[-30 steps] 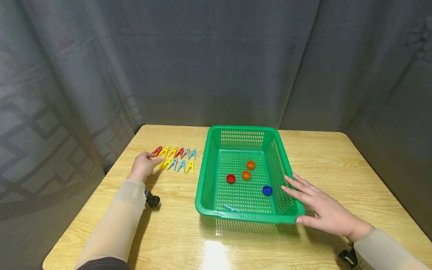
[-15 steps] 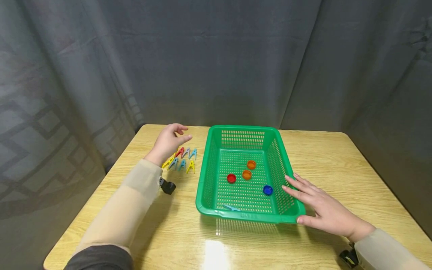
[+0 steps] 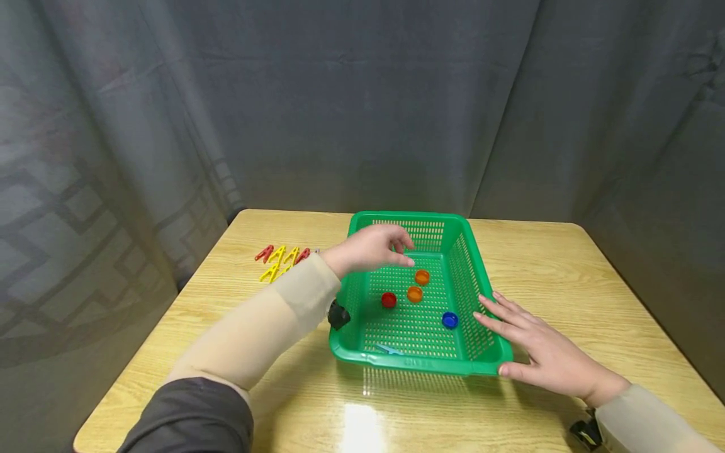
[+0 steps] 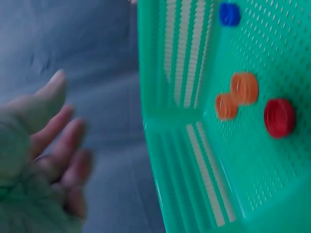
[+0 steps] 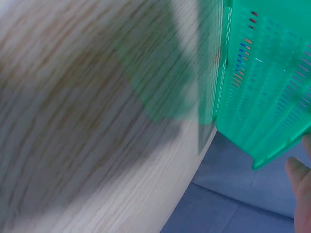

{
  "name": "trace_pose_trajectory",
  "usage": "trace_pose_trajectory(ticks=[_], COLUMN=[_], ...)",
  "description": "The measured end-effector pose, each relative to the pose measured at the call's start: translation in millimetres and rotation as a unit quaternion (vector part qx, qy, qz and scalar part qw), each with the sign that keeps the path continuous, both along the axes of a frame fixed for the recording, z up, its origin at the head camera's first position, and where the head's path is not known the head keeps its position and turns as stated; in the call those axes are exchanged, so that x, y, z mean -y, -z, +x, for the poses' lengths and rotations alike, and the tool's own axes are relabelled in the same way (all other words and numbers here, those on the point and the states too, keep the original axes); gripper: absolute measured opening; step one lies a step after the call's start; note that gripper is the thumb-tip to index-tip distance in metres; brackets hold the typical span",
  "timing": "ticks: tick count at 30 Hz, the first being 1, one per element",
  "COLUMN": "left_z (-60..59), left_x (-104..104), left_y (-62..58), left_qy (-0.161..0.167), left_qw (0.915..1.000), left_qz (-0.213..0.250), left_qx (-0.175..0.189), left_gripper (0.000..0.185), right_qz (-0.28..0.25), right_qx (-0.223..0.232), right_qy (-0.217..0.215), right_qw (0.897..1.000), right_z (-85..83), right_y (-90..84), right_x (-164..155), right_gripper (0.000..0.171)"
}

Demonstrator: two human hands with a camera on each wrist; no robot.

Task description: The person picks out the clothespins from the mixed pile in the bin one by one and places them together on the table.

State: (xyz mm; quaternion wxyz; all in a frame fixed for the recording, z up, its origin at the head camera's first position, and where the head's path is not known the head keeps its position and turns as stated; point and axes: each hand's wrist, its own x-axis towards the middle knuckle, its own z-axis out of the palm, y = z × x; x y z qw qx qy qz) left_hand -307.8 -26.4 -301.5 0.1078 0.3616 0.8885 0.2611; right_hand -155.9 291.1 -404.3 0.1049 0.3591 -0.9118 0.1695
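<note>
My left hand (image 3: 378, 246) hovers over the back left part of a green plastic basket (image 3: 419, 363). Its fingers are loosely bent, and I see nothing between them in the left wrist view. Below it in the basket lie two orange bottle caps (image 3: 415, 294), a red cap (image 3: 389, 300) and a blue cap (image 3: 450, 320). A light blue clothespin (image 3: 389, 348) lies by the basket's front wall. My right hand (image 3: 540, 352) rests with spread, straight fingers on the basket's right rim near the front corner.
Red clothespins (image 3: 264, 253) and yellow clothespins (image 3: 277, 254) lie in rows on the wooden table (image 3: 283, 402), left of the basket; my left forearm hides others. Grey curtains (image 3: 362, 107) hang behind and beside the table.
My left hand has moved right from the clothespins, rising past them, to above the basket. The right hand and the caps have stayed in place.
</note>
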Motion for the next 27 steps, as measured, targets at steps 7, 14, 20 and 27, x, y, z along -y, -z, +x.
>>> trace_pose_trajectory(ticks=[7,14,20,27], left_z=[13.9,25.8,39.7,40.7], left_x=[-33.5,-57.6,-63.2,-58.5], left_y=[14.3,41.1,57.1,67.3], left_qy=[0.134,0.118,-0.025,0.026], left_qw=[0.9474,0.8139,0.7875,0.8391], left_qz=[-0.288,-0.562,-0.579,-0.506], left_qx=[0.042,0.087,0.209,0.199], left_gripper=[0.025,0.038,0.025,0.016], right_qz=[0.000,-0.001,-0.006,-0.005], right_qx=[0.002,-0.003,-0.007,-0.008], right_qy=[0.002,-0.001,-0.006,-0.005], right_qw=[1.000,1.000,1.000,1.000], right_z=[0.2,-0.3,-0.5,0.2], right_y=[-0.2,-1.5,-1.3,-2.1], right_x=[-0.7,1.8,4.2,4.6], right_gripper=[0.079,0.080,0.081,0.080])
